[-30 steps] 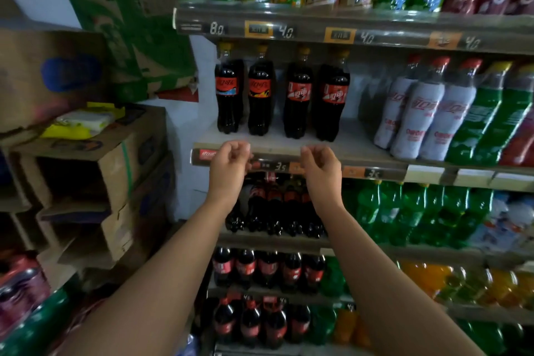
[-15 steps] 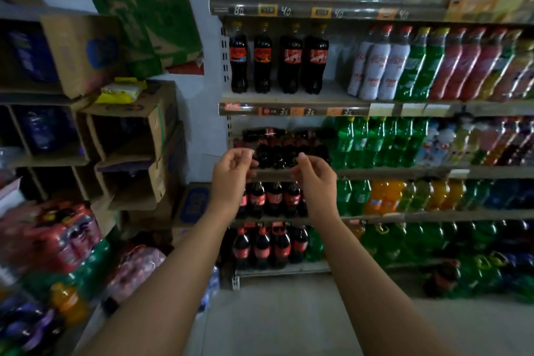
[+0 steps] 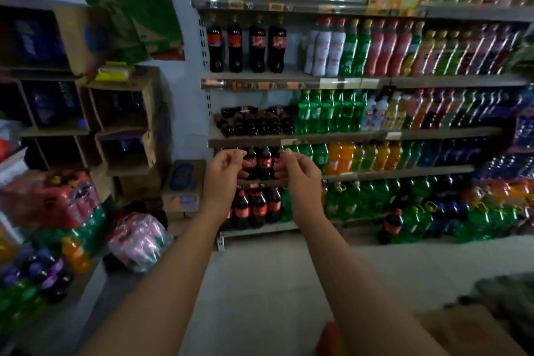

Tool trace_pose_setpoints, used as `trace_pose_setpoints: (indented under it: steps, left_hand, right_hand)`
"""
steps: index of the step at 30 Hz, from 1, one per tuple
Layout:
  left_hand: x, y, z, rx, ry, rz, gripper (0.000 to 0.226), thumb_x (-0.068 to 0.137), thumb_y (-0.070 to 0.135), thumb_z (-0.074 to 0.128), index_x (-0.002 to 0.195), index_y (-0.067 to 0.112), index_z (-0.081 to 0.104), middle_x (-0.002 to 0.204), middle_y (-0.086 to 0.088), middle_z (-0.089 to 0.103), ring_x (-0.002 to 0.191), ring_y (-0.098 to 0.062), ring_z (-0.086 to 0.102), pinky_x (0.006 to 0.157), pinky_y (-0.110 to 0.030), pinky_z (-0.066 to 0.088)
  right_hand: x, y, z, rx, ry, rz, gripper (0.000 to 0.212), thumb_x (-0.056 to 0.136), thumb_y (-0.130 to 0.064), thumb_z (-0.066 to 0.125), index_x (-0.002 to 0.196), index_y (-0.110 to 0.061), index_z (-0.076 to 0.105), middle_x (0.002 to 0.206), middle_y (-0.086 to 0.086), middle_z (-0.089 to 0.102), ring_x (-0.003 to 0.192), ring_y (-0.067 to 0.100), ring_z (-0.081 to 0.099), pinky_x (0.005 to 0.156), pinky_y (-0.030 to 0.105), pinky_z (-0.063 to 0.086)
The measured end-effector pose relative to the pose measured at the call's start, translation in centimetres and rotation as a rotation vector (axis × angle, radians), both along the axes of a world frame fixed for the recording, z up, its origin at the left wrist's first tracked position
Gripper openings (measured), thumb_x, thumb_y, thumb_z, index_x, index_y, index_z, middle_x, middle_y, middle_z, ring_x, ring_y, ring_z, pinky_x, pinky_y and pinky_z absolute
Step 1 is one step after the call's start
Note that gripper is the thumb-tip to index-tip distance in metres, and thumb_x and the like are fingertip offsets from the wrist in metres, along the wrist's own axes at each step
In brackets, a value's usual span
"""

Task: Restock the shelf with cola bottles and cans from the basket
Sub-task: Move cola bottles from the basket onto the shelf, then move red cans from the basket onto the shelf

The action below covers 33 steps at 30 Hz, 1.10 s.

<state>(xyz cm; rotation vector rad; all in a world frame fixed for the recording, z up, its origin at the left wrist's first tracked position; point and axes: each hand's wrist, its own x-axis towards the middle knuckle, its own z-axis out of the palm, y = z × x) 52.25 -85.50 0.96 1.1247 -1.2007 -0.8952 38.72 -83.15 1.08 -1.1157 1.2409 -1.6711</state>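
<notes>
I see that my left hand (image 3: 224,173) and right hand (image 3: 300,173) have left the grey metal price rail (image 3: 260,85) they touched one second ago; it is now well above them. Both hands are now in front of the small dark cola bottles with red labels (image 3: 264,162). Below the hands, the pale floor (image 3: 260,283) and a brown cardboard box (image 3: 462,326) have come into view.

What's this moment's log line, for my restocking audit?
left hand: curled, empty | right hand: same | cola bottles: four upright on shelf
</notes>
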Motion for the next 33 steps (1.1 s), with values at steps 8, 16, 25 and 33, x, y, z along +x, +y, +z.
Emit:
trace_pose_setpoints:
  steps: [8,16,25,33]
  left_hand:
    - [-2.1,16.6,-1.6,0.08,0.023,-0.025,0.018,0.1,0.022,0.048,0.094,0.017,0.064,0.084,-0.001,0.066,0.073,-0.015,0.06,0.078,-0.043,0.052]
    - [-1.1,28.3,-0.4,0.024,0.016,-0.057,0.018,0.101,0.02,0.046,0.093,0.019,0.062,0.083,0.0,0.065,0.068,-0.012,0.059,0.068,-0.031,0.051]
    - [-4.3,43.4,0.7,-0.025,0.052,-0.3,0.02,0.101,0.023,0.045,0.095,0.019,0.064,0.086,-0.003,0.066,0.071,-0.013,0.059,0.066,-0.029,0.048]
    - [-13.8,57.6,4.0,-0.068,0.124,-0.613,0.02,0.1,0.028,0.048,0.1,0.018,0.066,0.095,-0.001,0.068,0.08,-0.009,0.065,0.067,-0.02,0.052]
  right_hand:
    - [-1.5,15.5,-1.9,0.083,-0.082,0.008,0.024,0.098,-0.027,0.054,0.096,-0.008,0.067,0.077,0.002,0.067,0.068,0.009,0.061,0.064,0.023,0.05]
    - [-0.7,28.4,-0.9,0.033,-0.045,0.01,0.025,0.099,-0.028,0.052,0.099,-0.007,0.065,0.076,0.001,0.066,0.067,0.008,0.062,0.061,0.021,0.051]
    - [-3.2,46.6,1.9,-0.074,-0.015,-0.169,0.03,0.1,-0.027,0.051,0.098,0.0,0.063,0.076,0.002,0.063,0.069,0.012,0.058,0.065,0.025,0.05]
    - [-8.3,63.0,4.8,-0.189,0.117,-0.354,0.025,0.1,-0.024,0.052,0.086,-0.006,0.063,0.074,0.003,0.063,0.072,0.014,0.062,0.071,0.03,0.053]
